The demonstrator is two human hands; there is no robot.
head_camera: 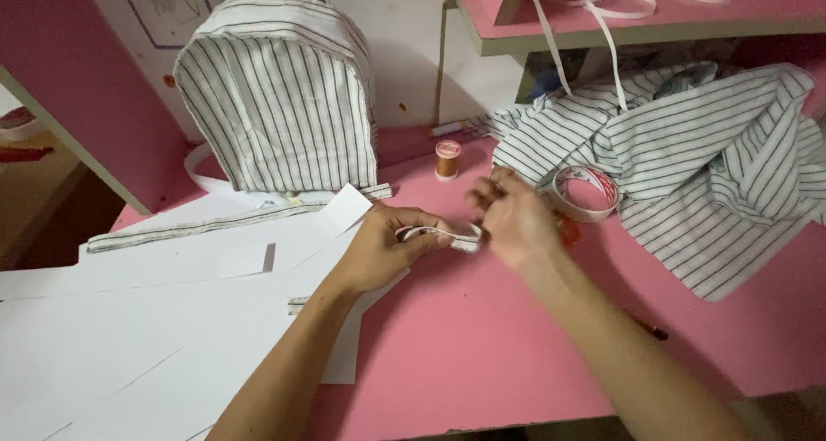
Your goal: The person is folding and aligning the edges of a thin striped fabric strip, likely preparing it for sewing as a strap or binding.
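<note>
My left hand (383, 245) pinches one end of a short folded strip of striped fabric (443, 234) above the pink table (482, 338). My right hand (509, 217), blurred by motion, grips the strip's other end, so the piece spans between both hands. A striped fabric backpack shape (280, 97) stands upright behind my left hand. A roll of clear tape (587, 191) lies just right of my right hand.
White paper sheets (129, 320) cover the table's left part, with a long striped strip (198, 226) across them. An orange thread spool (447, 159) stands at the back. Loose striped cloth (705, 166) is heaped at right. White ribbon (619, 2) hangs from a pink shelf.
</note>
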